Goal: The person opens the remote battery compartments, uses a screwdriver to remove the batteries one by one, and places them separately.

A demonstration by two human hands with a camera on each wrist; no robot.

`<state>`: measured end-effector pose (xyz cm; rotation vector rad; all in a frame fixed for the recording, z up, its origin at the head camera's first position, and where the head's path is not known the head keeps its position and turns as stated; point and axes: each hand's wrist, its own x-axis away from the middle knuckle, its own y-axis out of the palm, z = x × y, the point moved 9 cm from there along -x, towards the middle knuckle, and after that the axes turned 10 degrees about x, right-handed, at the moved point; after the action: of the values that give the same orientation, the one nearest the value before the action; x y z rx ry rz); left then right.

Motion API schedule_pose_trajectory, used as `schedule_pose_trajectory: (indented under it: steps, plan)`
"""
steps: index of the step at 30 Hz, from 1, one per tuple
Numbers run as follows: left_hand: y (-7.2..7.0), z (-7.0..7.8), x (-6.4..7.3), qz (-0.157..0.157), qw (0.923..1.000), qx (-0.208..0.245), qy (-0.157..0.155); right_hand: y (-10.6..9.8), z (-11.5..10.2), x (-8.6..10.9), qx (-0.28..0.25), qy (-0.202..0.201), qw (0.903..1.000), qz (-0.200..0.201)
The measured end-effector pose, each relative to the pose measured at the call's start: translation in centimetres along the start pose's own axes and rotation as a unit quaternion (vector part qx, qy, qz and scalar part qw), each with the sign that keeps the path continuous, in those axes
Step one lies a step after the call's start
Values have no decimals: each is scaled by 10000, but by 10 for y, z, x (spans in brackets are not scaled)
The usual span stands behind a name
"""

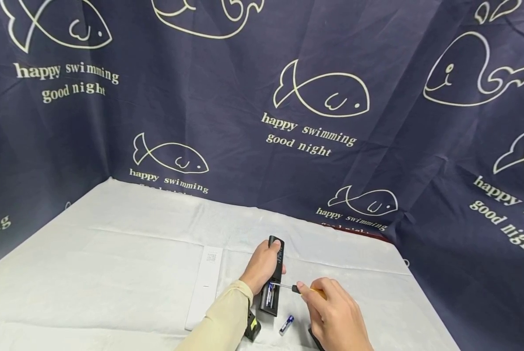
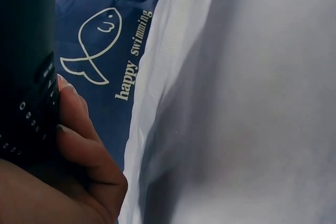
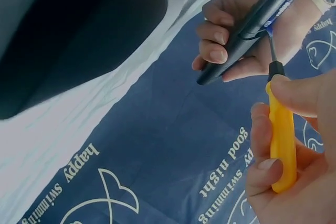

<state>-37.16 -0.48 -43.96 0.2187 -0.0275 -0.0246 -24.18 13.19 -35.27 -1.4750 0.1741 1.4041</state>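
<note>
My left hand [image 1: 261, 268] grips a black remote control [image 1: 280, 263] tilted over the table, thumb along its upper part. The lower end has its battery compartment uncovered, and a blue and silver battery [image 1: 270, 295] lies inside. In my right hand [image 1: 337, 311] is a screwdriver with a yellow handle [image 3: 283, 140], pinched between thumb and fingers. Its thin metal shaft [image 1: 284, 285] reaches into the compartment, the tip right at the battery's upper end. Printed white marks on the remote [image 2: 31, 114] show in the left wrist view. A second battery [image 1: 286, 325] lies loose on the white cloth below the remote.
Left of my forearm lies a flat white panel [image 1: 205, 287] with a printed square code. A black device [image 1: 252, 327] is strapped at my left wrist. Part of a dark object [image 1: 315, 338] shows beside my right hand. Dark blue printed curtains [image 1: 235, 107] stand behind the table.
</note>
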Motion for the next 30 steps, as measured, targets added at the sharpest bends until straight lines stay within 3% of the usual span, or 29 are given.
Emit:
schedule_pose_trajectory:
  steps: [7, 19, 30]
  plan:
    - [0, -2, -1, 0, 10000, 57, -28, -1, 2, -1, 150, 198, 9997, -46]
    - [0, -1, 0, 17, 10000, -28, -58, -4, 3, -1, -204, 224, 9994, 162]
    - [0, -2, 0, 24, 10000, -54, -64, 1, 9, 4, -313, 499, 9980, -243]
